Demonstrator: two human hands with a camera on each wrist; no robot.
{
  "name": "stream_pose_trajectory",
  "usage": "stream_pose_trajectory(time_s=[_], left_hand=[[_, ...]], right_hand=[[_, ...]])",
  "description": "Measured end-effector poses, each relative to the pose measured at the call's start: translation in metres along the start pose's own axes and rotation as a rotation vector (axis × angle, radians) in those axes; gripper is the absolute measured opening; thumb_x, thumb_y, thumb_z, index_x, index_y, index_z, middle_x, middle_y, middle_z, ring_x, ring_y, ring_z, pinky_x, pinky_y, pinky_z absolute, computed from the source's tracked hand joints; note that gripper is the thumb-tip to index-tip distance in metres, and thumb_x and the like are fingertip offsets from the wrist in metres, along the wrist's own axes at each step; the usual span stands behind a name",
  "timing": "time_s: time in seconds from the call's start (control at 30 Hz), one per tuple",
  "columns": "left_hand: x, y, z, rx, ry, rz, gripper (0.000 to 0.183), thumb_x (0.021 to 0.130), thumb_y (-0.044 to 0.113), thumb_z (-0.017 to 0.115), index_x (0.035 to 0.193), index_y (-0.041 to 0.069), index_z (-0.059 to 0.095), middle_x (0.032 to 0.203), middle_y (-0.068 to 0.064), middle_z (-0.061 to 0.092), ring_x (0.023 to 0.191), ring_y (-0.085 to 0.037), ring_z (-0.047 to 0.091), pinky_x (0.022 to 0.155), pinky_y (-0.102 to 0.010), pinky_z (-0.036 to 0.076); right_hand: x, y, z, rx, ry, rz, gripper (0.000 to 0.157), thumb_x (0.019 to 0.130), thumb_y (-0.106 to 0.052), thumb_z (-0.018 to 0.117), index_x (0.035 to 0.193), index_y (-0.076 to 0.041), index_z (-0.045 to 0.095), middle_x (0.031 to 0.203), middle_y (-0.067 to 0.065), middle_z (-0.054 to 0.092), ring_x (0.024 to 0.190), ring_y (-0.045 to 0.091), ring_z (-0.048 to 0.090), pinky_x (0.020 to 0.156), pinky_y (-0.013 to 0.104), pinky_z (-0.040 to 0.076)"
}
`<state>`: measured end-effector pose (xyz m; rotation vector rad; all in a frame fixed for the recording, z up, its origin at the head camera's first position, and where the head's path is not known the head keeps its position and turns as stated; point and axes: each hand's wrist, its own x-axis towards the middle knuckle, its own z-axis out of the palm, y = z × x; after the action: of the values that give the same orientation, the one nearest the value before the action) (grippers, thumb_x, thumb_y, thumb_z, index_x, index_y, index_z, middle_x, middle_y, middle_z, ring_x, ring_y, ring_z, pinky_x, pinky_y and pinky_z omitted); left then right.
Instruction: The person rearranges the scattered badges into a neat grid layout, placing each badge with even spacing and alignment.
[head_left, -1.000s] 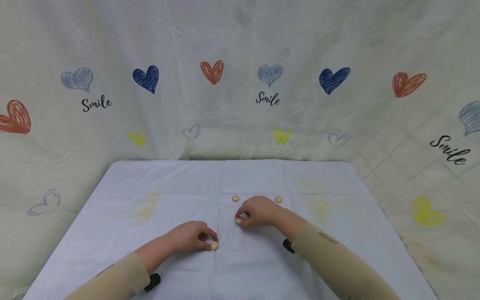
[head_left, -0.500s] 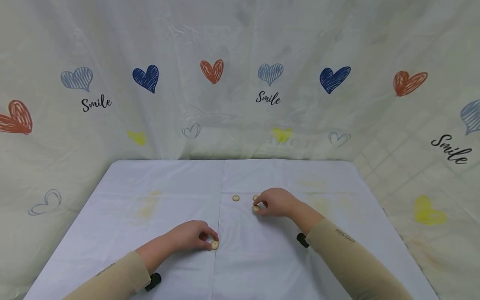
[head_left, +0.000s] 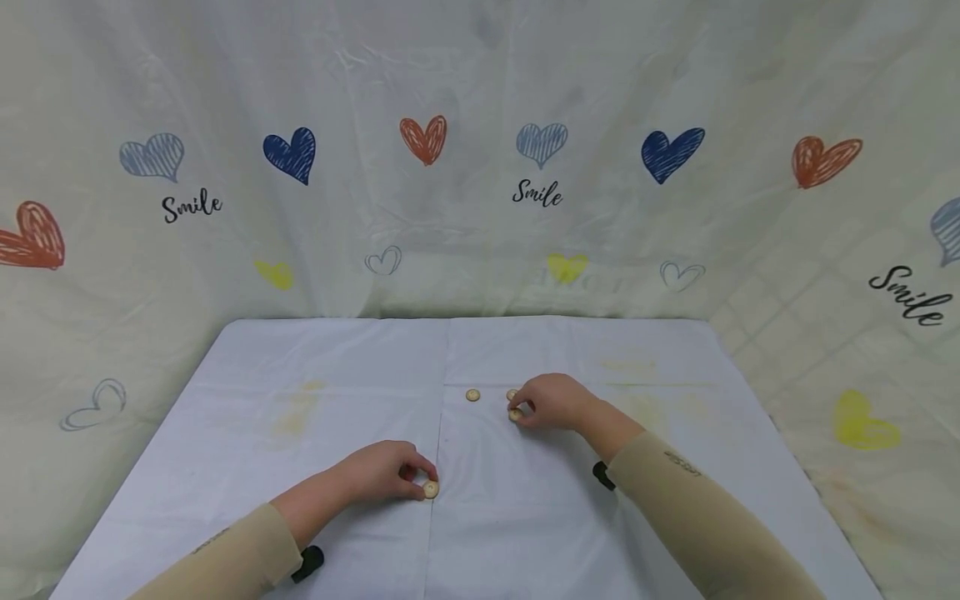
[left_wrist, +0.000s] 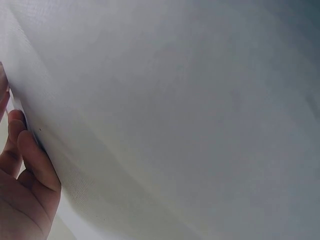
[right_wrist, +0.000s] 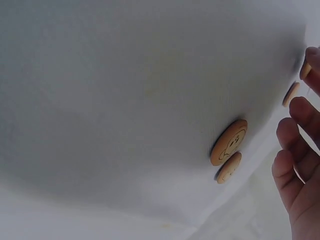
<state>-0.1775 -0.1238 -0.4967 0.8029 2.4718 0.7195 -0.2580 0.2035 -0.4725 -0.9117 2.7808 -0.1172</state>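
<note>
In the head view my left hand (head_left: pixel 386 471) pinches a small round wooden disc (head_left: pixel 431 490) between thumb and forefinger, low over the white table. My right hand (head_left: pixel 553 402) holds another wooden disc (head_left: pixel 515 414) at its fingertips, just in front of a disc (head_left: pixel 512 394) that it partly covers. Left of these lies a further disc (head_left: pixel 472 395). In the right wrist view two discs lie close together, one of them a disc (right_wrist: pixel 230 142) with a line-drawn face; another disc (right_wrist: pixel 291 94) lies nearer the fingertips, and the held disc (right_wrist: pixel 306 67) shows at the edge.
A white cloth with a centre crease and yellowish stains covers the table (head_left: pixel 300 475). Behind it hangs a pale curtain (head_left: pixel 465 208) printed with hearts and "Smile". A dark wrist camera (head_left: pixel 307 564) sits under the left cuff, another (head_left: pixel 603 475) under the right.
My right hand has moved right and farther away with its disc, stopping beside the back discs. It now covers the rightmost disc in the head view. The left hand has stayed in place.
</note>
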Motion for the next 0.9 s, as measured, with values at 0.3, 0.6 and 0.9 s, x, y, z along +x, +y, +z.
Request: stream_pose_trajectory(time_s=[0.3,0.6,0.9], left_hand=[[0.001,-0.001,-0.001,0.008,0.0,0.023,0.018,0.084,0.032,0.079,0.101,0.035,0.076,0.074,0.013,0.052,0.068,-0.004,0.047,0.064,-0.025,0.041],[-0.002,0.006,-0.005,0.001,0.003,0.031,0.017,0.084,0.031,0.08,0.101,0.034,0.076,0.075,0.012,0.053,0.068,-0.005,0.048,0.064,-0.026,0.041],[-0.002,0.005,-0.003,0.004,-0.003,0.025,0.017,0.085,0.031,0.079,0.101,0.034,0.076,0.075,0.012,0.053,0.069,-0.005,0.048,0.065,-0.026,0.041]], right_hand=[[0.003,0.001,0.005,0.009,-0.009,0.0,0.026,0.089,-0.033,0.07,0.114,-0.032,0.075,0.067,-0.013,0.051,0.065,0.006,0.045,0.066,0.029,0.041],[-0.01,0.002,-0.012,0.107,-0.026,0.085,0.032,0.089,-0.037,0.072,0.12,-0.034,0.072,0.07,-0.011,0.054,0.065,0.008,0.051,0.066,0.03,0.043],[-0.033,0.013,-0.022,0.15,-0.024,0.128,0.032,0.089,-0.033,0.073,0.12,-0.029,0.073,0.068,-0.008,0.055,0.064,0.01,0.051,0.065,0.032,0.042]])
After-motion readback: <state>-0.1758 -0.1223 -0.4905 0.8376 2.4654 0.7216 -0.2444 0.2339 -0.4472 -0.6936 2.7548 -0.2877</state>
